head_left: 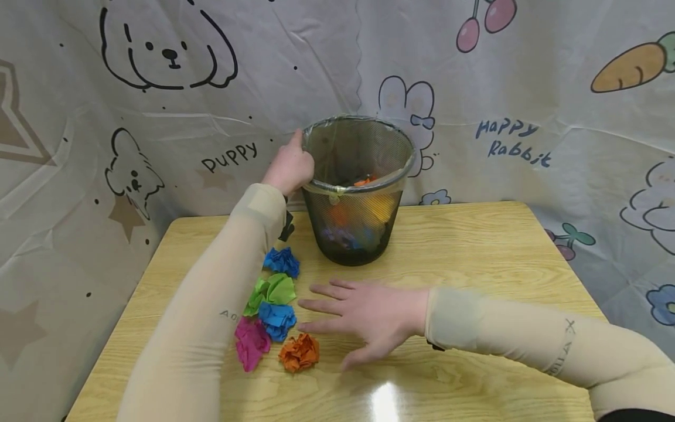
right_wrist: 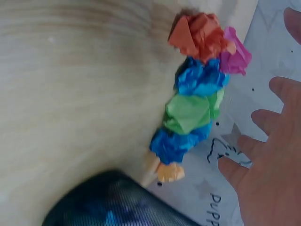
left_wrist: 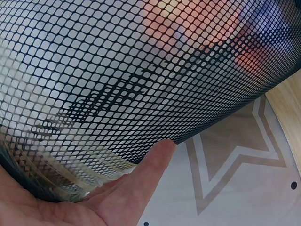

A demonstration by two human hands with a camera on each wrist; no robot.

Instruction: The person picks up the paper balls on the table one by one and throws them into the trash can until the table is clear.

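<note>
My left hand (head_left: 291, 166) holds the left side of the rim of a black mesh wastebasket (head_left: 349, 253) with a clear plastic liner. In the left wrist view its thumb (left_wrist: 153, 162) lies along the outside of the mesh. My right hand (head_left: 371, 316) is held over the table with fingers spread, nothing in it. Left of its fingertips lie crumpled paper balls: orange (head_left: 299, 353), pink (head_left: 252, 344), blue (head_left: 277, 321), green (head_left: 270, 293) and another blue (head_left: 282, 261). A pale orange paper ball (right_wrist: 170, 172) shows in the right wrist view; my left arm hides it in the head view.
Several colored paper balls (head_left: 379, 206) show through the mesh inside the wastebasket. The wooden table (head_left: 464, 246) stands against a hanging cloth (head_left: 327, 70) printed with cartoon animals. My left forearm (head_left: 200, 305) passes over the table's left part.
</note>
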